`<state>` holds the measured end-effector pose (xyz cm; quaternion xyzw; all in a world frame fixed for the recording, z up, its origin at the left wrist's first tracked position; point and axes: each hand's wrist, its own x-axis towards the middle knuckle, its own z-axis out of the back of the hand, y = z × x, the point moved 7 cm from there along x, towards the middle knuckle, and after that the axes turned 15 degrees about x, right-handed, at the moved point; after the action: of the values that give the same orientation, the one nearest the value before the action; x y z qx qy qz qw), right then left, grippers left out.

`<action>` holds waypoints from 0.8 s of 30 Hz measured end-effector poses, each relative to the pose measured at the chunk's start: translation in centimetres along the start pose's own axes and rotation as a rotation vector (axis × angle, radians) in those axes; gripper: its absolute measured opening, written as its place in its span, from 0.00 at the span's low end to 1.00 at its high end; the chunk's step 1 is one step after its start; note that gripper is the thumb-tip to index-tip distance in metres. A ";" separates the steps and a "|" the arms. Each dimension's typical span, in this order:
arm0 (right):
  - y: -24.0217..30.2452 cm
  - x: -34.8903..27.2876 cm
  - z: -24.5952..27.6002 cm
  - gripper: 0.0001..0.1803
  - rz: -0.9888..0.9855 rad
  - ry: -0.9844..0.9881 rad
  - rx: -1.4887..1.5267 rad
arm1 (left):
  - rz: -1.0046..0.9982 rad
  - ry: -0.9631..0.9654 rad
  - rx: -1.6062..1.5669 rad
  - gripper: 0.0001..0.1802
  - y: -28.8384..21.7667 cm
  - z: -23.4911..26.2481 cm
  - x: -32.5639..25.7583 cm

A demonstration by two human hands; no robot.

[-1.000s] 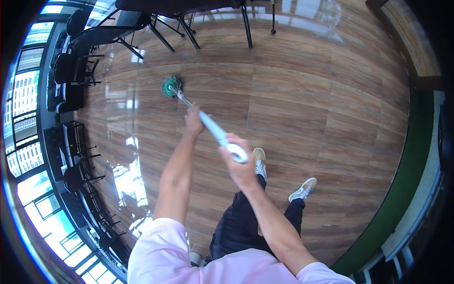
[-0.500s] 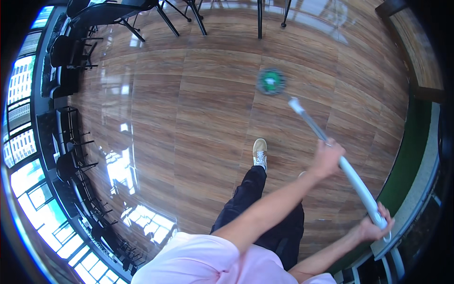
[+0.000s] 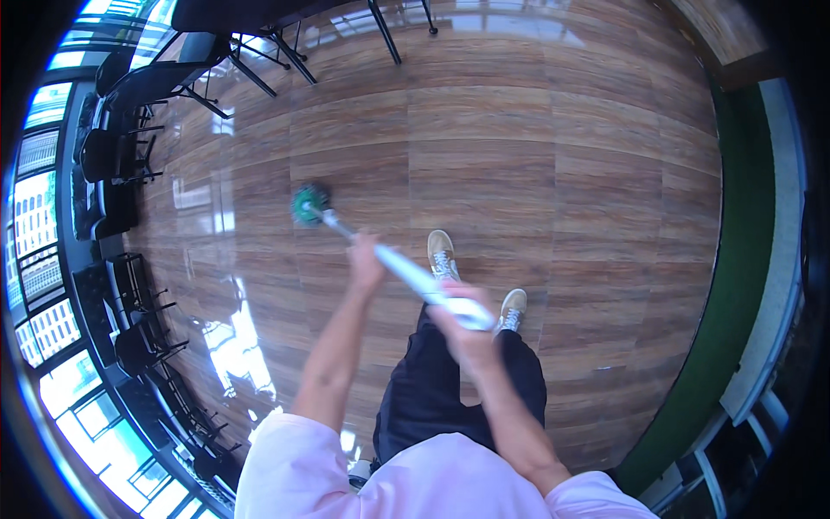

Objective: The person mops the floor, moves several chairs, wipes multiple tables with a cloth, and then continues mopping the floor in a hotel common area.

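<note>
A long-handled scrub brush (image 3: pixel 411 275) with a pale, thick handle slants across in front of me. Its round green brush head (image 3: pixel 309 206) is at the far left end, over the wood-patterned floor (image 3: pixel 484 164); I cannot tell whether the bristles touch it. My left hand (image 3: pixel 367 261) is closed around the thin shaft where it meets the thicker handle. Closer to my body, my right hand (image 3: pixel 469 324) grips the handle near its rear end, a little blurred by motion. Both arms reach forward above my dark trousers and tan shoes (image 3: pixel 441 249).
Dark chairs and a table with thin legs (image 3: pixel 385 33) stand at the far left. More black furniture (image 3: pixel 130 346) lines the windows on the left. Along the right runs a green strip (image 3: pixel 743 225) beside a pale ledge. A wooden piece (image 3: pixel 726 39) stands at the far right.
The brush has swung from the right to the left, its head now further left and nearer. Both hands moved left with it, still holding the handle. My right shoe has come into fuller view.
</note>
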<state>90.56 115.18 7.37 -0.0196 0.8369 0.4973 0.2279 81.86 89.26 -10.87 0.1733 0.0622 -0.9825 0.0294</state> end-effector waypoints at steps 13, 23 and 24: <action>28.4 -32.3 39.2 0.10 0.976 -0.897 -0.226 | -0.916 0.366 -0.326 0.19 -58.9 -0.7 -30.8; 2.5 -22.1 3.6 0.06 0.524 -0.165 -0.060 | -0.280 -0.105 -0.221 0.15 -3.0 -1.3 -21.4; -2.9 -21.7 -1.1 0.10 0.458 -0.030 -0.040 | -0.194 -0.068 -0.146 0.15 5.1 -1.7 -20.7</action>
<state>110.37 108.61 14.14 0.1740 0.8059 0.5528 0.1211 102.26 85.23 -5.89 0.1304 0.1492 -0.9788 -0.0513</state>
